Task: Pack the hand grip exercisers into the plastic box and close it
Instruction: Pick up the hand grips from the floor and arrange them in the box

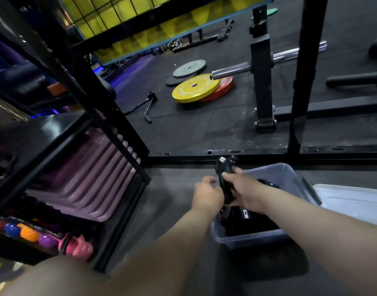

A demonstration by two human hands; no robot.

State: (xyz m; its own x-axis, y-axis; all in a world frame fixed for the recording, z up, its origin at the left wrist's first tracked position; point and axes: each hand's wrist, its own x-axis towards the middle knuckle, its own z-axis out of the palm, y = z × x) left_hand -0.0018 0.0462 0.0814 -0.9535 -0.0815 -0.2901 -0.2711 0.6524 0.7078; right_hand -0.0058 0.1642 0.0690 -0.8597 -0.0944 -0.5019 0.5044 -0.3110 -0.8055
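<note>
A translucent plastic box (290,174) sits on the dark floor at lower right, with black hand grip exercisers (253,221) lying inside. My right hand (245,193) grips a black hand grip exerciser (225,174) above the box's left rim, its spring end pointing up. My left hand (207,194) is just left of it with curled fingers touching the lower part of the exerciser; whether it grips is unclear. The box's clear lid (354,201) lies flat to the right of the box.
A black metal rack (110,133) stands at left, holding purple mats (87,178) and coloured weights (29,233). Weight plates (196,88) and a barbell (232,72) lie on the floor beyond a black frame rail (268,155).
</note>
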